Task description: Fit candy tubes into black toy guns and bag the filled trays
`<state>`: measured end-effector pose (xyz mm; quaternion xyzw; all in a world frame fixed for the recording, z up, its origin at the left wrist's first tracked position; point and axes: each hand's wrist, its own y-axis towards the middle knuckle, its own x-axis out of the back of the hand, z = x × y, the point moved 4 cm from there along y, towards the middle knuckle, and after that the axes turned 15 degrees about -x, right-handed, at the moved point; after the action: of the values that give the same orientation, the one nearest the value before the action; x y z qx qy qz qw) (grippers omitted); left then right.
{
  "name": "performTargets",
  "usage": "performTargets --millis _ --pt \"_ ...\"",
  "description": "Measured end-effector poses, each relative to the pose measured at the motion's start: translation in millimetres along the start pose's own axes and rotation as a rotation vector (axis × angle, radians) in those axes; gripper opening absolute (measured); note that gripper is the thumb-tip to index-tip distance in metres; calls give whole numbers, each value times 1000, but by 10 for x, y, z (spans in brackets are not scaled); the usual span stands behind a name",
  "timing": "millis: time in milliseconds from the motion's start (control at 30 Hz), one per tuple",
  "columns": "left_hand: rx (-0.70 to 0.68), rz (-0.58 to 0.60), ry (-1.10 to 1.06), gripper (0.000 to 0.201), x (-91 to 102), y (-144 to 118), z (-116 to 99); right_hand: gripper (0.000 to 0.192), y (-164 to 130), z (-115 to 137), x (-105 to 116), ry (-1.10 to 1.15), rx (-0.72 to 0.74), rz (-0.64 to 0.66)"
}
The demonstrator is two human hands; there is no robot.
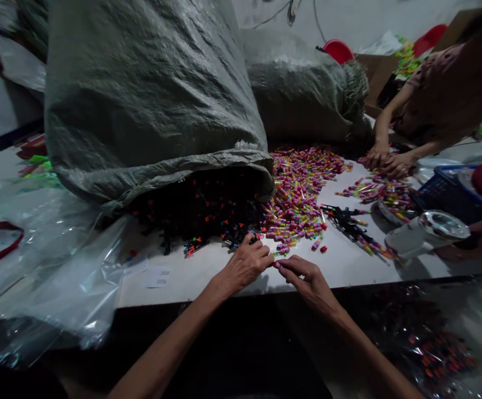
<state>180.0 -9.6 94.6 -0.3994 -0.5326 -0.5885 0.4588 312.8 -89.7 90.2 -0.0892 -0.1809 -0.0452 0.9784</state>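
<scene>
You've got a white table (pixel 207 277) carrying everything: a big grey woven sack (pixel 149 94) lies on its side with its mouth toward you, black pieces with coloured tips (pixel 199 216) spilling out onto the top. Just right of them sits a wide heap of small multicoloured tubes (pixel 299 194), then a short row of black parts (pixel 346 221); a second grey sack (pixel 299 88) lies behind. Clear plastic sheeting (pixel 57 266) covers the left end, a small white paper label (pixel 157 276) beside it
</scene>
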Motion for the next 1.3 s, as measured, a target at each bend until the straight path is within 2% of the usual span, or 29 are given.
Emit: performTargets --millis 167,300,367,433,500,633,767,900,1067,1300 --pt "-39 5 -15 15 27 7 -43 26 -17 35 18 -164 68 17" --pt "-58 -23 -95 17 191 93 -31 28 -87 -73 -137 -323 119 67" --pt "-52 -51 -109 16 307 151 14 28 -133 -144 -210 -290 100 89" --pt "-44 -56 -76 16 371 185 71 27 -162 -156 -201 -203 77 51" --pt "-24 -35 -29 16 346 179 121 25 -166 -95 -123 -141 70 -4" --pt "-4 9 -25 15 126 113 131 23 -93 60 71 -11 34 -100" --pt "-13 12 -55 18 -5 69 71 24 -8 52 63 22 58 -100" --pt "-26 24 -63 18 23 59 38 24 -4 -44 1 -14 30 -64" --pt "-49 37 -64 17 63 84 17 25 -48 -82 35 50 -15 -65" --pt "-47 71 -96 15 57 94 -15 27 -43 -43 29 -62 44 -40"
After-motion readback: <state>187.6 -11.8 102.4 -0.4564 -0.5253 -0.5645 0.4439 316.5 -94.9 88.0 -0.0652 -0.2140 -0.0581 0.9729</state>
